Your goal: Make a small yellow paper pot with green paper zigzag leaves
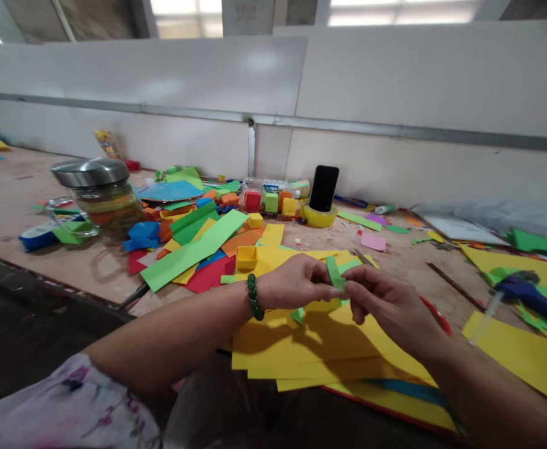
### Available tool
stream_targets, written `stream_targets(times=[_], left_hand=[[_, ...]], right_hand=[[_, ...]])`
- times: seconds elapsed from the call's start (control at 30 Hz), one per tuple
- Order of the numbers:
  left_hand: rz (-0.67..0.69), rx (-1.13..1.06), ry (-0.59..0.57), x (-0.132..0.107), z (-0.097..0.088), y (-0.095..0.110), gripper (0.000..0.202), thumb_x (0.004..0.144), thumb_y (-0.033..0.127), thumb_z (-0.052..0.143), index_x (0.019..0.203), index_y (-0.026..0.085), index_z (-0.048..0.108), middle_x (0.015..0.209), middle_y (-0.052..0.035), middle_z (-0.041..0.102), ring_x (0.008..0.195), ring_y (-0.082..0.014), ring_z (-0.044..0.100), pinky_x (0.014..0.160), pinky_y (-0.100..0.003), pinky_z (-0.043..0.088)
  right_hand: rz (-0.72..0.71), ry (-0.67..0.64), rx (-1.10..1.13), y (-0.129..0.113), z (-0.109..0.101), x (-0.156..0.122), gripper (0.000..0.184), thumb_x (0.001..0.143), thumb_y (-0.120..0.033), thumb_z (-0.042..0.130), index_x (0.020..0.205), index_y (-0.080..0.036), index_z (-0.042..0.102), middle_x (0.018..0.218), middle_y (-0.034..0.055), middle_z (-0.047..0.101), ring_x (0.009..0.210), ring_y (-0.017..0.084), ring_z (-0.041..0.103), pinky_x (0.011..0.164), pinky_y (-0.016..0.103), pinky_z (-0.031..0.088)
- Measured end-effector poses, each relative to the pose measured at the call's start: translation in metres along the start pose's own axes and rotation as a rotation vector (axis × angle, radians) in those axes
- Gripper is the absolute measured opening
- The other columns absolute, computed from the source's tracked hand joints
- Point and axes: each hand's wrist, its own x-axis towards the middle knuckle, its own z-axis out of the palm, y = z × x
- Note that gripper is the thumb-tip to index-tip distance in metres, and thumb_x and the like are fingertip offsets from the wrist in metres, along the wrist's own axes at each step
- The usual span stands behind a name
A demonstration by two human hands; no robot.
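A small piece of green paper (334,272) is pinched between my two hands above a stack of yellow paper sheets (296,349). My left hand (299,280), with a green bead bracelet (253,297) at the wrist, grips it from the left. From the right, my right hand (383,302) holds it with closed thumb and fingers. Behind the fingers shows some lighter green paper, partly hidden. A small open yellow paper box (247,257) sits beyond my left wrist. Beside my right hand lies a red-handled tool (436,315), partly covered.
Left of the stack lie a light green strip (198,249) and other coloured paper. Farther back are a glass jar (98,193), folded paper cubes (271,201) and a phone (324,189) on yellow tape. A blue glue gun (535,299) lies at the right.
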Motion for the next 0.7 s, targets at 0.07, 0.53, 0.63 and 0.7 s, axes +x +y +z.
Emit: stream_targets(times=[0.07,0.53,0.63,0.7], left_hand=[[-0.001,-0.019,-0.001,0.0003,-0.0004,-0.0006,0.014,0.075,0.022,0.065,0.070,0.010,0.061,0.061,0.0033,0.054,0.057,-0.0070,0.044,0.054,-0.019,0.035],[-0.050,0.062,-0.032,-0.0015,-0.0015,0.0027,0.022,0.073,0.024,0.064,0.058,0.013,0.052,0.052,0.0069,0.040,0.051,-0.0054,0.033,0.047,-0.020,0.026],[-0.030,0.048,0.008,-0.0016,-0.0011,0.0020,0.022,0.070,0.023,0.066,0.057,0.013,0.052,0.050,0.0072,0.039,0.049,-0.0049,0.032,0.046,-0.020,0.026],[-0.035,-0.028,0.005,-0.0015,-0.0015,0.0022,0.018,0.070,0.021,0.065,0.059,0.013,0.054,0.052,0.0058,0.046,0.050,-0.0052,0.038,0.048,-0.019,0.030]], right_hand=[[-0.026,-0.021,-0.027,-0.0015,-0.0015,0.0001,0.031,0.078,-0.050,0.065,0.080,-0.019,0.064,0.055,-0.0028,0.057,0.047,0.010,0.055,0.044,0.021,0.047],[-0.166,-0.008,-0.413,-0.0044,0.0033,-0.0048,0.027,0.091,-0.037,0.048,0.069,-0.022,0.051,0.049,-0.0051,0.047,0.043,0.010,0.045,0.042,0.022,0.038],[-0.168,-0.047,-0.406,-0.0050,0.0022,-0.0050,0.028,0.092,-0.040,0.045,0.071,-0.022,0.048,0.051,-0.0045,0.049,0.044,0.011,0.046,0.043,0.022,0.039],[-0.161,-0.051,-0.386,-0.0049,0.0011,-0.0046,0.028,0.093,-0.040,0.044,0.072,-0.022,0.048,0.052,-0.0040,0.050,0.046,0.011,0.049,0.046,0.023,0.041]])
